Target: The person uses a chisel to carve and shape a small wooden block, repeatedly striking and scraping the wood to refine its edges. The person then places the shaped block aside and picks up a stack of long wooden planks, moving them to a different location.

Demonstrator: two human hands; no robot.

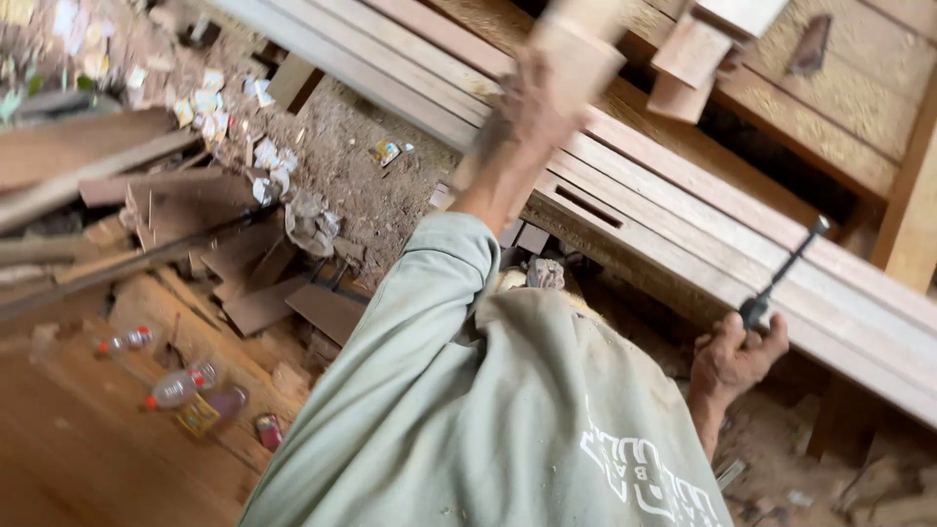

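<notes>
Left hand [547,98] at upper centre of the frame, grip wrapped around a blurred wooden block [576,49], right hand [734,353] at lower right, fingers pressed around a dark-handled chisel [781,273] over long planks [683,205], plastic bottles [181,385] on the floor, lower left.

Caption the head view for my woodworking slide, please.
Left hand holds a wooden block high over stacked planks; right hand grips a dark-handled chisel.
</notes>
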